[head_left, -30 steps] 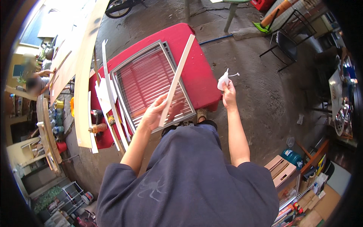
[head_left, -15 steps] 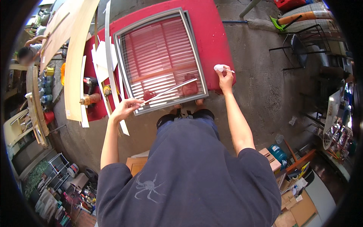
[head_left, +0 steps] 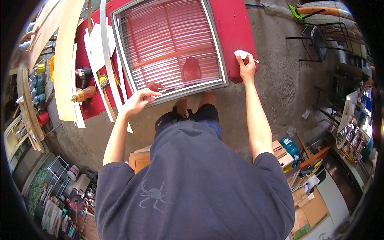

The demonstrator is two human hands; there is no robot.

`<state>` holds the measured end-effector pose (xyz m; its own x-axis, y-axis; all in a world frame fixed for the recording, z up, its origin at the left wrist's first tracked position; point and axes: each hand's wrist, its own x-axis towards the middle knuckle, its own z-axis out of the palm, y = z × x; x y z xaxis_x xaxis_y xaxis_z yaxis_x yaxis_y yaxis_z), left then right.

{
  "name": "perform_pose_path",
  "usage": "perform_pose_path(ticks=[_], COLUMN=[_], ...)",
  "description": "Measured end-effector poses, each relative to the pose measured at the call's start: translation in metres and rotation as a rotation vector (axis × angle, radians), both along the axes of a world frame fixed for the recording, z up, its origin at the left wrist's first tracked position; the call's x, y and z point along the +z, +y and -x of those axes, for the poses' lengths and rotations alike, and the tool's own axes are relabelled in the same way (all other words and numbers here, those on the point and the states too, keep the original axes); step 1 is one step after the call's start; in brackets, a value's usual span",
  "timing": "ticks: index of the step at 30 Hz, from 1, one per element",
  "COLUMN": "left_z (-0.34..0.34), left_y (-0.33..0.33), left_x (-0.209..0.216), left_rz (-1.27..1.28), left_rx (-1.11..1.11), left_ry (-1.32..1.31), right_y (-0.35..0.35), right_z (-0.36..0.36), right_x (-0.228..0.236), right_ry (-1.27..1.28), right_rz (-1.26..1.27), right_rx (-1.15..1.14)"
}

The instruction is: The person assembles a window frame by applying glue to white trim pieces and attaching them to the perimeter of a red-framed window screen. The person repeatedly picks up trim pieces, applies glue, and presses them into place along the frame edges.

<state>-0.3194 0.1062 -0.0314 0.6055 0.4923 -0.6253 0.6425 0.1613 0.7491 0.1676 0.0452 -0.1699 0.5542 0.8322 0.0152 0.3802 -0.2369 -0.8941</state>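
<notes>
A grey-framed glass panel [head_left: 176,44] lies flat on a red table [head_left: 236,28], its glass reflecting pale slats. My left hand [head_left: 138,102] is at the panel's near left corner, fingertips pinched on the end of a thin white strip [head_left: 192,86]. That strip runs along the inner side of the near frame edge. Over the table's right end, apart from the panel, my right hand [head_left: 247,69] grips a small white bottle-like thing [head_left: 241,53] with a thin tip pointing right. Its exact kind is partly hidden by my fingers.
Left of the panel lie long wooden boards [head_left: 66,68], a metal strip [head_left: 105,36], a drill [head_left: 83,75] and a yellow tape measure [head_left: 104,81]. A black chair [head_left: 318,42] stands on the concrete floor at right. Another person is at the far left, blurred.
The white strip, slanted across the glass before, now lies along the near frame edge. The table and panel appear higher in view. My right hand still grips the white thing.
</notes>
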Motion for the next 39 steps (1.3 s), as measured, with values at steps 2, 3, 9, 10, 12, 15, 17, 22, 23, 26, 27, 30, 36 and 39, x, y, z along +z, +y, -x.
perform_pose_path(ticks=[2,3,9,10,12,15,17,22,23,26,27,30,36,39], left_z=[-0.001,0.0,-0.004,-0.005,-0.008,-0.009,-0.011,-0.016,-0.015,-0.018,-0.017,-0.016,-0.017,-0.016], left_y=[0.0,-0.001,0.002,0.002,0.002,0.0,0.0,-0.004,-0.007,-0.013,-0.016,-0.024,-0.04,-0.043], left_x=[-0.003,-0.006,-0.008,-0.009,-0.01,-0.017,-0.018,-0.027,-0.033,-0.031,-0.036,-0.04,-0.046,-0.05], left_rz=[0.024,0.03,-0.037,-0.039,-0.044,-0.061,-0.071,-0.13,-0.148,-0.25,-0.276,-0.38,-0.595,-0.506], left_rx=[0.008,0.004,-0.045,-0.044,-0.045,-0.029,-0.031,-0.006,0.029,0.096,0.109,0.166,0.185,0.234], left_ry=[0.027,0.027,-0.013,-0.016,-0.023,-0.081,-0.067,0.025,0.007,0.025,0.043,0.042,0.127,0.166], right_y=[0.001,0.001,-0.001,-0.002,-0.01,-0.037,-0.056,-0.069,-0.069,-0.065,-0.064,-0.061,-0.062,-0.062], right_z=[0.0,0.001,-0.002,-0.001,0.002,-0.001,0.01,0.058,0.066,0.08,0.082,0.084,0.085,0.085], right_x=[-0.001,-0.001,-0.002,-0.001,0.005,0.002,0.02,0.101,0.109,0.112,0.111,0.106,0.098,0.097], right_ry=[-0.015,0.02,0.089,-0.034,-0.279,-0.178,-0.272,-0.544,-0.562,-0.626,-0.649,-0.742,-0.752,-0.78], right_rz=[0.006,0.007,0.015,0.02,0.03,-0.013,-0.015,-0.032,0.01,0.108,0.136,0.128,0.158,0.14], right_rx=[0.014,0.016,0.023,0.01,-0.019,-0.205,-0.254,0.379,0.496,0.733,0.794,0.794,0.821,0.818])
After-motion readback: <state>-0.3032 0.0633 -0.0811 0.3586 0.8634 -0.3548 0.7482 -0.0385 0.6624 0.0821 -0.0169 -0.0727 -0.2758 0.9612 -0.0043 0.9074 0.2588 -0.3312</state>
